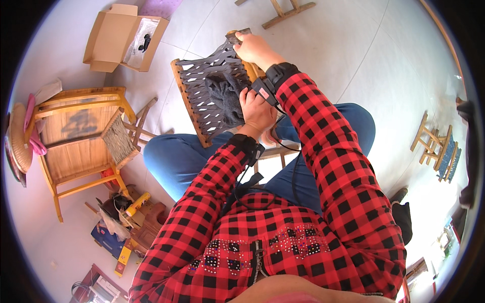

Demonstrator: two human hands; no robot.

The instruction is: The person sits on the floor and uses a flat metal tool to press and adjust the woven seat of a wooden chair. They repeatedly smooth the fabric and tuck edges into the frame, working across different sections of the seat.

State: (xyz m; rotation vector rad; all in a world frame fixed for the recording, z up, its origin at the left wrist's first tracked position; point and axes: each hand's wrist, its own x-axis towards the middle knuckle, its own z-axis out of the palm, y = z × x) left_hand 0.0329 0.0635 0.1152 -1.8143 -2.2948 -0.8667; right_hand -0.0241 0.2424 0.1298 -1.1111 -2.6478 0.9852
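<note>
Between both hands, the woven stool seat (212, 88): left hand (256, 112) grips grey strips, right hand (256, 49) clasps its far edge.

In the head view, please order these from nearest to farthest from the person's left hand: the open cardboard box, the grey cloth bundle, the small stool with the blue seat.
1. Grey cloth bundle: under the left hand, on the woven seat.
2. Open cardboard box: on the floor, upper left.
3. Small stool with the blue seat: on the floor, far right.
</note>
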